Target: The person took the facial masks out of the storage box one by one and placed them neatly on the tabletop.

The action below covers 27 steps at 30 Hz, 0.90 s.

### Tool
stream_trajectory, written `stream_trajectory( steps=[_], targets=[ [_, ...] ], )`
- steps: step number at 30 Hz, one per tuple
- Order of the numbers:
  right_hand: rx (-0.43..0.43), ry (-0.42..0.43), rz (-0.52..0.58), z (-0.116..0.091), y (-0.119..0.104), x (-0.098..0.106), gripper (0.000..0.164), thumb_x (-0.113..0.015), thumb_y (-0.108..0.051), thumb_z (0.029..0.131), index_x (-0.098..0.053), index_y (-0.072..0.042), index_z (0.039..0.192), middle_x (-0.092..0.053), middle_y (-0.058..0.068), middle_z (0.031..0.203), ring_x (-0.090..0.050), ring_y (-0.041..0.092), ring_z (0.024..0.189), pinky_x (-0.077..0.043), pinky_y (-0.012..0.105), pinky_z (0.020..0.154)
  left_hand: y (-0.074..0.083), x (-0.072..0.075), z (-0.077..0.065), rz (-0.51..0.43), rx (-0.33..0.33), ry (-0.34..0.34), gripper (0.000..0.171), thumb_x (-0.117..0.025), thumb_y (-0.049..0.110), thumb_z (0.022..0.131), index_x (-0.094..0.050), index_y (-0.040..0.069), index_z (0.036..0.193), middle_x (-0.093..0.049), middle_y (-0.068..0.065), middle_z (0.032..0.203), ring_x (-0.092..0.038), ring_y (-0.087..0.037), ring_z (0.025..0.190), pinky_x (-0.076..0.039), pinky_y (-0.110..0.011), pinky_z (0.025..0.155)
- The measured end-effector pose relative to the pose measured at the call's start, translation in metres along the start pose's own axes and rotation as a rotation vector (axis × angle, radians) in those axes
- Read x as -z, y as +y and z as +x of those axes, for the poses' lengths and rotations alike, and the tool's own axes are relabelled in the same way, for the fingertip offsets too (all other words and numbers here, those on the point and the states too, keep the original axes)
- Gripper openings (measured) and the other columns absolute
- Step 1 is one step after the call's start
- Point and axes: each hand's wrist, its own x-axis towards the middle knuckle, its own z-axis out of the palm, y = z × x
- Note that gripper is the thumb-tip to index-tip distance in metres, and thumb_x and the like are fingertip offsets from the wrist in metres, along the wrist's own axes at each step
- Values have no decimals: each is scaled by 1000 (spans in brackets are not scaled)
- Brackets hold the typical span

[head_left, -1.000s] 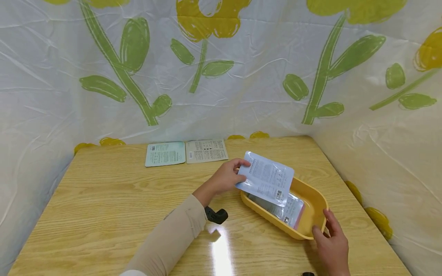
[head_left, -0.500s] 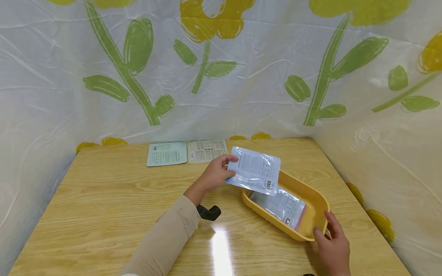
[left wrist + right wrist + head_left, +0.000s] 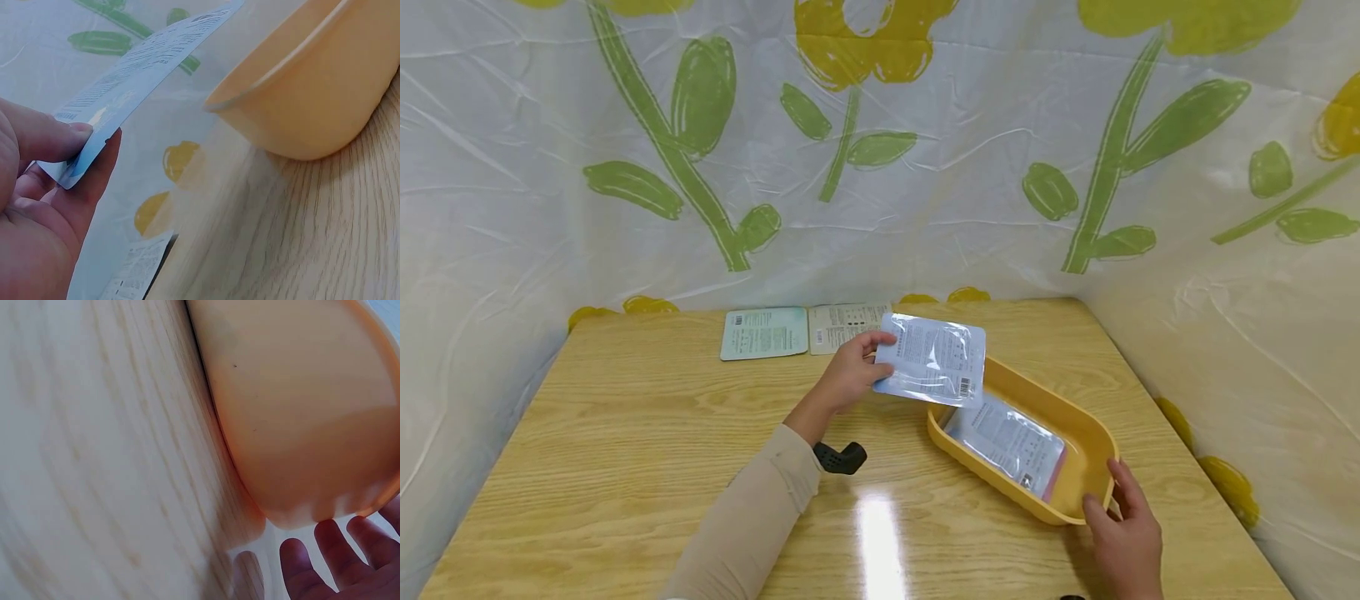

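Note:
My left hand (image 3: pixel 844 377) pinches the left edge of a pale blue sheet mask packet (image 3: pixel 931 360), thumb on its printed face and fingers beneath. The packet is lifted over the table and overlaps the far left end of a yellow plastic bin (image 3: pixel 1000 493). Inside the bin lies another silvery packet (image 3: pixel 1009 443) with a pink edge. My right hand (image 3: pixel 1126 525) holds the bin's near right end, thumb over the rim. In the right wrist view, fingertips (image 3: pixel 328 531) touch its outer wall.
A mint green packet (image 3: pixel 765 332) and a beige packet (image 3: pixel 838 325) lie side by side at the back of the wooden table (image 3: pixel 647 433). A flower-printed sheet (image 3: pixel 940 208) hangs behind and along the sides. A black device (image 3: pixel 841 458) is by the left wrist.
My left hand has drawn the pale blue packet leftward and slightly back, uncovering more of the packet in the bin. My right hand stays at the bin's end.

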Motion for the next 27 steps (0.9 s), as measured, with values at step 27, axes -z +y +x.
stream_trajectory(
  steps=[27],
  targets=[
    [14,-7,-13,3,3,2,63,-56,-15,99,-33,-10,157,-23,7,164,-32,37,143,-31,3,91,-32,47,-4,-24,72,203,42,-63,-11,91,-56,2,131,-55,-17,133,-55,-28,115,-52,-37,93]
  ],
)
